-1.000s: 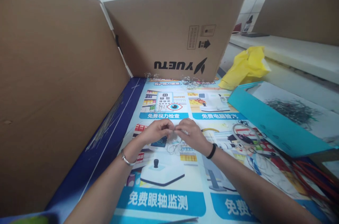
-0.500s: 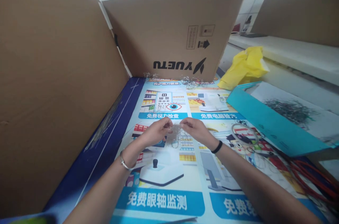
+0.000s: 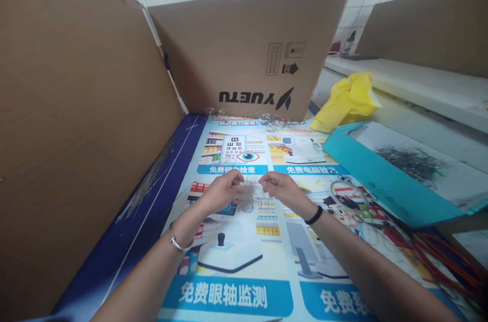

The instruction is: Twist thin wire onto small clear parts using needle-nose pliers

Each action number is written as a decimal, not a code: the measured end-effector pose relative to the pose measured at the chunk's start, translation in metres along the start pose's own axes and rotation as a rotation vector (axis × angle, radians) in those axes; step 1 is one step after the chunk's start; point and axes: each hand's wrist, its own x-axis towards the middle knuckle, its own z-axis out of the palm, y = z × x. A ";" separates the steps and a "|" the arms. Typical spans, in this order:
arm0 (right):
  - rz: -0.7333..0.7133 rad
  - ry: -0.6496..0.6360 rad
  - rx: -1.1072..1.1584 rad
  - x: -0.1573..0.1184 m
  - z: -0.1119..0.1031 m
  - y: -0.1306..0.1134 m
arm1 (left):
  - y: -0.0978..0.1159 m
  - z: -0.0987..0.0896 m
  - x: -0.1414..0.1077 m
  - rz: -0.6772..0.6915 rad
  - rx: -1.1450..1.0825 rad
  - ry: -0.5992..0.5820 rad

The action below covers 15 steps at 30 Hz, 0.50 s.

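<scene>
My left hand [image 3: 223, 193] and my right hand [image 3: 286, 192] face each other a short gap apart over the printed sheet [image 3: 244, 240]. The fingers of both are closed in a pinch. Between them spreads a loose tangle of thin wire [image 3: 251, 195], pale and looped, with strands running to both sets of fingertips. Exactly where each strand is gripped is too fine to make out. A bangle [image 3: 176, 238] circles my left wrist, and a black band [image 3: 314, 215] my right.
Cardboard panels [image 3: 244, 47] stand at the back and left. More wire tangles [image 3: 269, 121] lie along the back panel. Straight thin pieces [image 3: 147, 185] lie at left. On the right are a turquoise box [image 3: 373, 180] with a wire heap [image 3: 412, 163], a yellow bag [image 3: 345, 101] and reddish cords [image 3: 446, 261].
The wire between my hands has shifted, and the loop hanging below it is less distinct. My hands stay almost in place, both still pinched. The camera view has tilted slightly.
</scene>
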 end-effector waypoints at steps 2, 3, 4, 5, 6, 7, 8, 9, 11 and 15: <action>-0.017 0.040 -0.017 0.000 0.000 0.002 | -0.001 0.000 0.000 0.005 -0.011 0.012; -0.025 0.063 -0.028 0.000 -0.001 0.002 | -0.001 0.000 0.000 0.006 -0.016 0.019; -0.033 0.081 -0.039 -0.001 -0.001 0.003 | -0.002 0.000 0.000 0.006 -0.021 0.026; -0.040 0.091 -0.050 -0.002 -0.001 0.003 | -0.002 0.000 0.001 0.005 -0.025 0.034; -0.046 0.092 -0.061 -0.003 -0.001 0.003 | -0.002 0.000 0.001 0.003 -0.030 0.041; -0.052 0.086 -0.070 -0.004 -0.001 0.003 | -0.003 0.000 0.001 0.001 -0.036 0.046; -0.057 0.078 -0.078 -0.005 0.000 0.003 | -0.003 0.000 0.001 0.001 -0.042 0.051; -0.061 0.071 -0.085 -0.006 0.000 0.003 | -0.002 0.000 0.002 0.002 -0.044 0.053; -0.060 0.064 -0.090 -0.009 0.001 0.003 | -0.001 0.000 0.002 0.007 -0.043 0.055; -0.036 0.064 -0.083 -0.012 0.004 0.003 | 0.000 0.000 0.001 0.008 -0.031 0.050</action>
